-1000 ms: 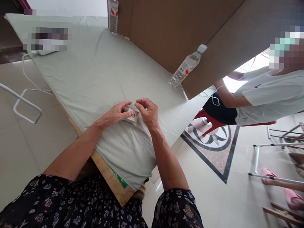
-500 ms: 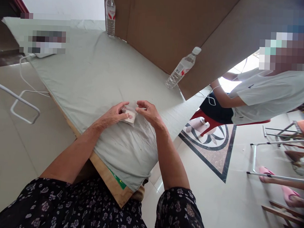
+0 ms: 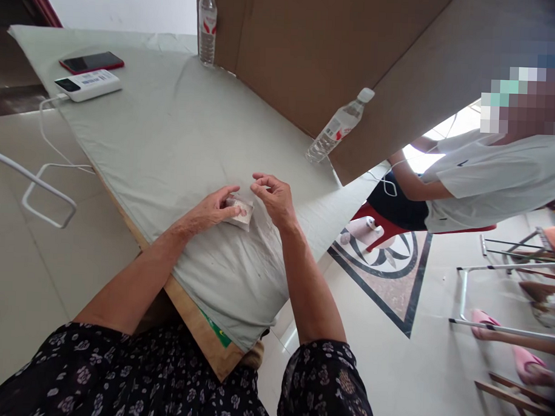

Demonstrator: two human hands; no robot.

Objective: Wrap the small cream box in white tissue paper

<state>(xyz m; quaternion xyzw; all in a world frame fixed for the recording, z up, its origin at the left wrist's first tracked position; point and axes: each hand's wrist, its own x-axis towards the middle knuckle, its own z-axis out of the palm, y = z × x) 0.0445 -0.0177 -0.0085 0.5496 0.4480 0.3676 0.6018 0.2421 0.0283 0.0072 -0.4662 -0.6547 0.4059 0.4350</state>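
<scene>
Your right hand (image 3: pixel 276 199) has shifted slightly farther from the small white packet (image 3: pixel 243 221) since the earlier frame, its curled fingertips drawing together; whether they pinch anything cannot be told. Your left hand (image 3: pixel 210 210) holds the packet on the pale green tablecloth (image 3: pixel 161 149), thumb across its top. Clear-looking wrapping still shows around it, so your handling seems unfinished; how much remains is too small to judge.

Left hand (image 3: pixel 212 207) partly hides packet (image 3: pixel 245 218); top edge crops 1 bottle (image 3: pixel 208 31).
</scene>
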